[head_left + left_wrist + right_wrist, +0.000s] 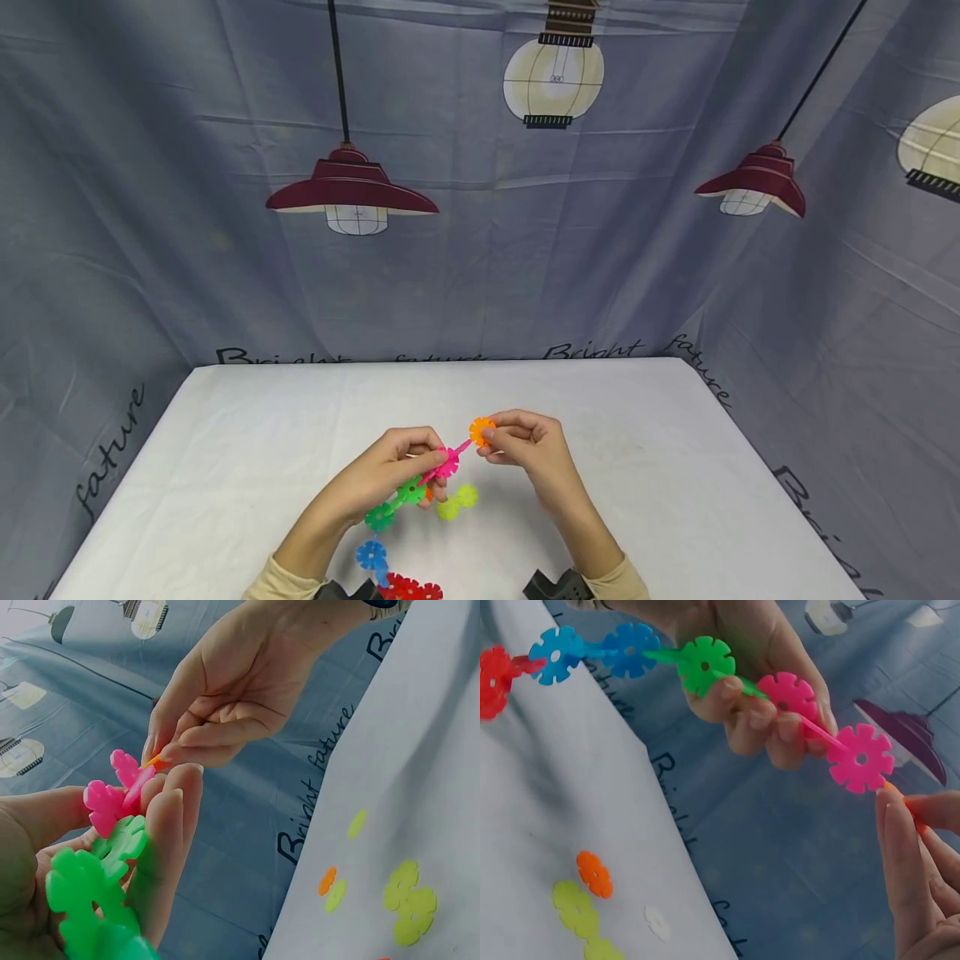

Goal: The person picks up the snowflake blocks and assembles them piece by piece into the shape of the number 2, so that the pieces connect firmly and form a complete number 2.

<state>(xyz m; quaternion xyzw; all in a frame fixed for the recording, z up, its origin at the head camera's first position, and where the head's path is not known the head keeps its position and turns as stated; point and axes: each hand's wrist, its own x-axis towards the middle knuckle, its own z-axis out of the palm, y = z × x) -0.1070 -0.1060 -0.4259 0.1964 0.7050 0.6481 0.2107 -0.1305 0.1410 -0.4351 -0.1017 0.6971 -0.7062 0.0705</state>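
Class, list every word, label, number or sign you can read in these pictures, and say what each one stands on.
"Bright": on the grey-blue backdrop, several times, some partly hidden behind the table.
"fature": on the same backdrop, several times, spelled that way.
Scraps at the head view's bottom corners: too cut off to read.
No lettering shows on the flower-shaped pieces.

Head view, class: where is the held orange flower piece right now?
In the head view, the orange flower piece is below the middle, pinched in the right hand, just right of the pink pieces in the left hand.
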